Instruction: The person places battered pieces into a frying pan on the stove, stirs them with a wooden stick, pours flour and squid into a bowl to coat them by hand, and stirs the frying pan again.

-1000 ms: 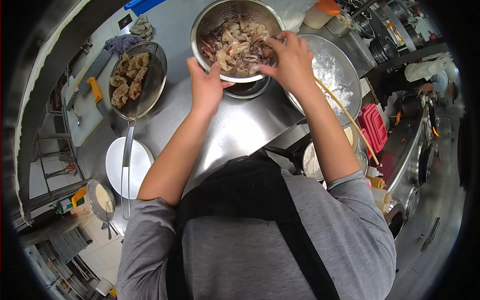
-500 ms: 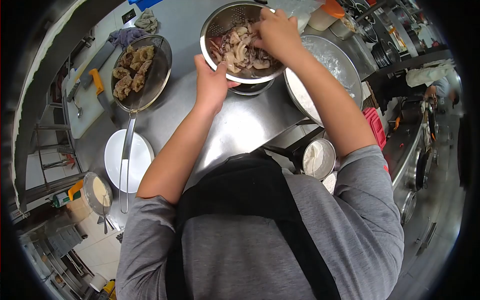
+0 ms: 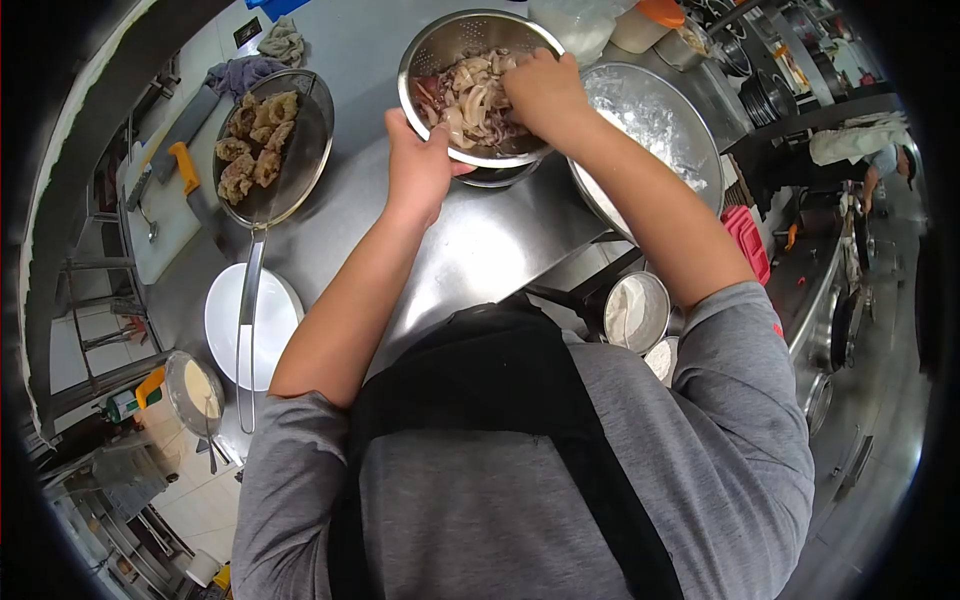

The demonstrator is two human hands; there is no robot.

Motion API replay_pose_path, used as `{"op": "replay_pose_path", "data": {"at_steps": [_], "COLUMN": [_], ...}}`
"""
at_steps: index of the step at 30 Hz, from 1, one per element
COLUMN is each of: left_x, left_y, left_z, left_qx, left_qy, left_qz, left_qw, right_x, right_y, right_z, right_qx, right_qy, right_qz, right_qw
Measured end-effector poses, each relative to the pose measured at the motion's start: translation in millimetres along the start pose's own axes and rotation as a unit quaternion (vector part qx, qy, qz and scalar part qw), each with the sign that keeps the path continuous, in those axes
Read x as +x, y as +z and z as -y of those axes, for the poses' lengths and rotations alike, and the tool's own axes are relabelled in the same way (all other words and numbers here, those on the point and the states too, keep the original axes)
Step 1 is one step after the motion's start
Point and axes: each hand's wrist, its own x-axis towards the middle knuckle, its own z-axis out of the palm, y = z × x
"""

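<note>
"What's on your feed, from the left?"

"I have a long-handled strainer (image 3: 305, 150) with browned, coated pieces (image 3: 265, 120) in it, its handle crossing above a white bowl (image 3: 280, 320). Next comes the left hand (image 3: 420, 165), pinching the near-left rim of the colander (image 3: 445, 42), thumb over the edge. That grip matches what I had a second ago."

"So what's changed?"

"The right hand (image 3: 548, 95). It was spread at the colander's right side; now I see it back up, fingers bent down into the squid-like pieces (image 3: 475, 95). I take that to leave the steadying to the left hand. The right fingertips are buried, so I can't tell whether they pinch anything."

"Where's the colander exactly?"

"Ahead of the person, above a smaller metal bowl (image 3: 495, 178); I can't tell if they touch. Just to its right is a wide bowl of white powder (image 3: 706, 125), partly behind the right forearm."

"Which way does it point?"

"Mouth upward, as I read it. It's round, so I get no long axis. The pieces inside lie every which way, sharing no one direction."
</note>
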Motion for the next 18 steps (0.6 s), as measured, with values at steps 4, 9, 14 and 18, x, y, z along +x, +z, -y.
{"op": "replay_pose_path", "data": {"at_steps": [4,9,14,18], "left_x": [0.0,2.8,3.7,3.1], "left_y": [-1.1,0.0,0.8,0.0], "left_z": [-2.0,-6.4,-8.2,-7.2], "left_qx": [-0.010,-0.020,-0.015,-0.013], "left_qy": [0.011,0.011,0.014,0.012], "left_qz": [0.002,0.002,0.006,0.000], "left_qw": [1.000,1.000,1.000,1.000], "right_x": [12.7,8.8,6.0,18.5], "right_y": [-30.9,-29.4,-20.1,-30.8], "right_z": [-16.1,-5.0,4.3,-15.9], "right_qx": [0.110,0.175,0.103,0.210], "right_qy": [0.032,0.013,-0.025,-0.011], "right_qz": [0.076,0.108,0.086,0.112], "right_qw": [0.991,0.978,0.991,0.971]}}
